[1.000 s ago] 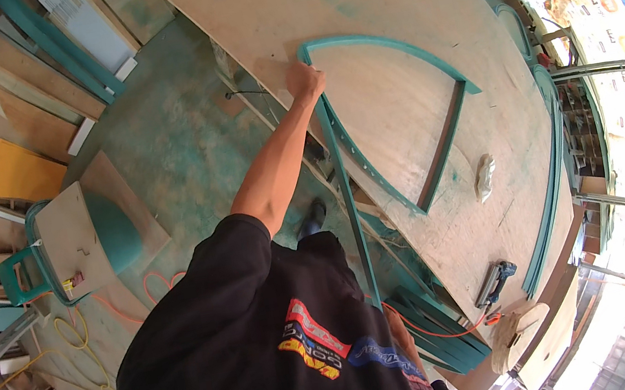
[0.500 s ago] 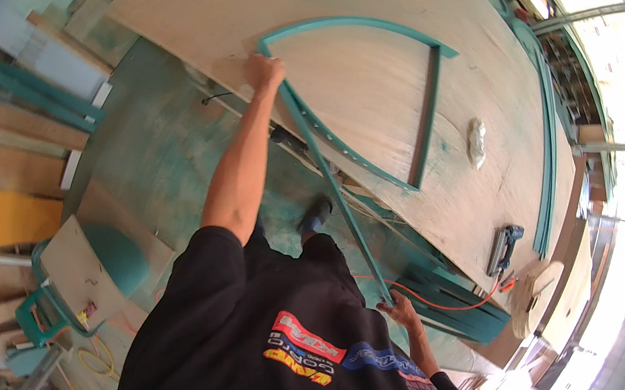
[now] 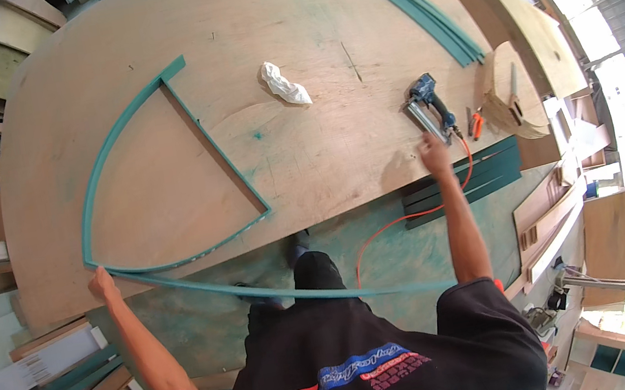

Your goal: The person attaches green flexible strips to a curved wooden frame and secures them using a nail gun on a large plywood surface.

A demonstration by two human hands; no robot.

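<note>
A teal wooden frame [image 3: 209,142] with curved sides lies on the large plywood table, at its left front. At the frame's near left corner my left hand [image 3: 104,286] is closed on the end of a long thin teal strip [image 3: 308,290]. That strip runs right, past the table edge and in front of my body, its far end passing by my right arm. My right hand [image 3: 432,156] is stretched toward a dark blue nail gun [image 3: 430,109] lying on the table. The hand is by the gun's magazine; its fingers are blurred, and contact is unclear.
An orange air hose [image 3: 384,226] trails from the nail gun over the table edge. Orange-handled pliers [image 3: 478,125] and a round wooden piece [image 3: 513,91] lie right of it. Crumpled white paper [image 3: 284,84] and teal strips [image 3: 404,2] lie farther back. Dark green boards [image 3: 464,184] sit below the edge.
My view has turned right. My right hand has let go of the strip's near end and moved to beside the nail gun. My left hand stays at the frame corner.
</note>
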